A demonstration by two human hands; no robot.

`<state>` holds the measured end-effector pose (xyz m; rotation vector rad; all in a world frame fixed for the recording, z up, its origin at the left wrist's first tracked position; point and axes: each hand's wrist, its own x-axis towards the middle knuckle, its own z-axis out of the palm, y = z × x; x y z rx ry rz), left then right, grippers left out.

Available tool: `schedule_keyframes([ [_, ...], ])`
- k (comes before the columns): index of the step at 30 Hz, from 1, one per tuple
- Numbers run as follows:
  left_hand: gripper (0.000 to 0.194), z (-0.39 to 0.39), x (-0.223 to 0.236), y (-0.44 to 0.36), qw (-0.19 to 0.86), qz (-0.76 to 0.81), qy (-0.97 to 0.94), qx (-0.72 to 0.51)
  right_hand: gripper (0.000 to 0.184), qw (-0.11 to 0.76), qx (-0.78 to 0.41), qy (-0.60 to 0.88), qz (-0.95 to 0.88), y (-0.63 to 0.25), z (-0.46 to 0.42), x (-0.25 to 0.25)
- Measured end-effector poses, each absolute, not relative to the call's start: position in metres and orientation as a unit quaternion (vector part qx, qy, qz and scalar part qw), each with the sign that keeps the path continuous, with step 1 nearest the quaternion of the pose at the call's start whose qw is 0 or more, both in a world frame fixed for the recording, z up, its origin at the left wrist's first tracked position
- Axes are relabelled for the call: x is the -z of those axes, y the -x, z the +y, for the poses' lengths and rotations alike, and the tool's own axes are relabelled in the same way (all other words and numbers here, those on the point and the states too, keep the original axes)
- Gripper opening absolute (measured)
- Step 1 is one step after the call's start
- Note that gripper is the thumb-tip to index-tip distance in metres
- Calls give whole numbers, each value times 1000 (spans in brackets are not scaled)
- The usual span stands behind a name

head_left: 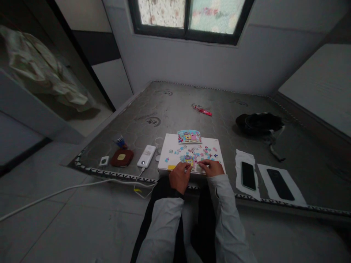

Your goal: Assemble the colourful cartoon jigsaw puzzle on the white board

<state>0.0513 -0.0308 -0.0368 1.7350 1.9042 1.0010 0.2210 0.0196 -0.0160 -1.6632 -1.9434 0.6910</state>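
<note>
Both hands rest on a white board (192, 151) lying at the near edge of the mattress (175, 106). The left hand (179, 177) and right hand (211, 168) have fingers curled down onto the joined puzzle pieces (192, 159) near the board's front edge; whether they pinch a piece cannot be told. Two phones (248, 175) lie to the right, a power bank (146, 156) to the left.

Colourful jigsaw pieces (192, 153) scattered flat on white board (170, 146), partly joined

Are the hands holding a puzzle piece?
Cannot tell: the left hand and right hand rest fingertips on small colourful jigsaw pieces on the white board.
</note>
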Motion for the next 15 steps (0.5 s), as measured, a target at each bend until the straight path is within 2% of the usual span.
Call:
schedule_keyframes([
  [8, 12, -28, 38, -55, 194, 675, -626, -339, 10, 198, -257, 630, -706, -216, 18, 45],
  [15, 11, -27, 35, -58, 198, 690, -612, -333, 10, 185, -267, 648, -689, -218, 26, 46],
])
